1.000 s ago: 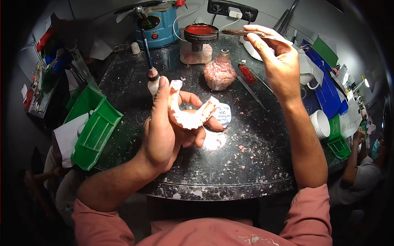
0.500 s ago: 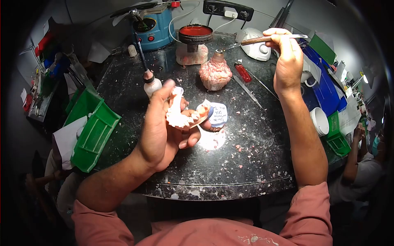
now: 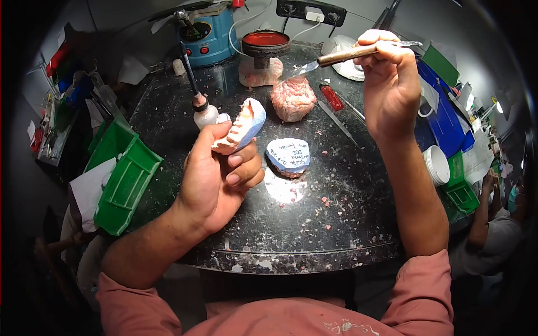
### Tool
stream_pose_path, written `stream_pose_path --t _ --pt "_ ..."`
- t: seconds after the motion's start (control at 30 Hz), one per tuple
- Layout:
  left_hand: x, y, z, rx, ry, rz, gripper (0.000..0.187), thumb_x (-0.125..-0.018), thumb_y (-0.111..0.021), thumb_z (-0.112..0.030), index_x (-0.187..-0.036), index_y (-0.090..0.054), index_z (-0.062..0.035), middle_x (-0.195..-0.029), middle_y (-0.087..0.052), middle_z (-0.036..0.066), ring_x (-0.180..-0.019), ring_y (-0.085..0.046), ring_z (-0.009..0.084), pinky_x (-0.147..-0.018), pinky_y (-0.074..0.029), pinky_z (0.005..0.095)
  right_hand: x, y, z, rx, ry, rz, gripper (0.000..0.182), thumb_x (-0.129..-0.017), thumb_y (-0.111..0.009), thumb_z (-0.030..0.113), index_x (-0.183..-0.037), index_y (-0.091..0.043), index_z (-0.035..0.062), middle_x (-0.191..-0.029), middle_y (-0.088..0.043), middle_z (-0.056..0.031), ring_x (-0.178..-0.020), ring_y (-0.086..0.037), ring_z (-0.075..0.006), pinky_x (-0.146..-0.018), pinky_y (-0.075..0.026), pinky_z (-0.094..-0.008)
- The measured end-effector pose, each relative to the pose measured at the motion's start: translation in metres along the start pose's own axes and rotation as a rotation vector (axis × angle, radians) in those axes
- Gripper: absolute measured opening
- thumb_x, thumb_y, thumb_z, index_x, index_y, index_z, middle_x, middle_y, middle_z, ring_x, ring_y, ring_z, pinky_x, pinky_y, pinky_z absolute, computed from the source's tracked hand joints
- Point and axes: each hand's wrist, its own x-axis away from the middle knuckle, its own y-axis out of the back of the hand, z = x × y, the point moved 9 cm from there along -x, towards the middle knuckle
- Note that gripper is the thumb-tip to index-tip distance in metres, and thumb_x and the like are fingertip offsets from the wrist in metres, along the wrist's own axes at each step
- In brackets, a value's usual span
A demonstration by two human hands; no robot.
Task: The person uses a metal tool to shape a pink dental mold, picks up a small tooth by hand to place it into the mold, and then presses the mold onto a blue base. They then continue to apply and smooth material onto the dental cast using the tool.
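The person wears a salmon-pink shirt with short sleeves that end above the elbows, leaving 2 forearms bare down to the left hand [image 3: 216,176] and right hand [image 3: 389,84]. Faint pale lettering marks the chest. No rings, watch or gloves show.

Left hand [image 3: 216,173] turned dental cast [image 3: 242,130] (teeth sideways); labelled cast [image 3: 288,155] uncovered.
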Motion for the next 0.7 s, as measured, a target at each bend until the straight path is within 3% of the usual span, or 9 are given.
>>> stream_pose_path --t 0.07,0.23,0.7 --pt "0.0 -0.001 -0.003 -0.028 -0.022 -0.022 0.028 -0.096 -0.041 -0.035 -0.081 -0.047 -0.0119 -0.059 -0.037 -0.005 -0.046 -0.032 0.0062 -0.048 -0.026 0.0236 0.005 -0.02 0.013 0.011 0.094 0.106 0.02 -0.09 -0.048 0.011 -0.088 -0.06 -0.004 -0.099 -0.062 -0.0143 -0.083 -0.056 -0.0178 -0.082 -0.044 -0.0286" --pt "0.002 -0.004 -0.007 -0.072 -0.095 -0.128 0.028 -0.097 -0.044 -0.038 -0.087 -0.053 -0.0133 -0.057 -0.036 -0.006 -0.042 -0.032 0.0036 -0.043 -0.024 0.0207 0.016 -0.042 0.029 0.248 0.15 0.121 0.015 -0.087 -0.053 0.011 -0.091 -0.059 -0.0014 -0.091 -0.065 -0.0087 -0.075 -0.057 -0.0105 -0.072 -0.046 -0.0245" --pt "0.003 -0.01 -0.008 -0.126 -0.105 -0.11 0.03 -0.096 -0.044 -0.04 -0.087 -0.053 -0.0129 -0.056 -0.038 -0.007 -0.041 -0.032 0.0033 -0.042 -0.025 0.0206 0.022 -0.051 0.025 0.283 0.158 0.216 0.014 -0.087 -0.054 0.008 -0.093 -0.06 -0.0023 -0.088 -0.064 -0.0064 -0.075 -0.055 -0.0074 -0.07 -0.045 -0.022"
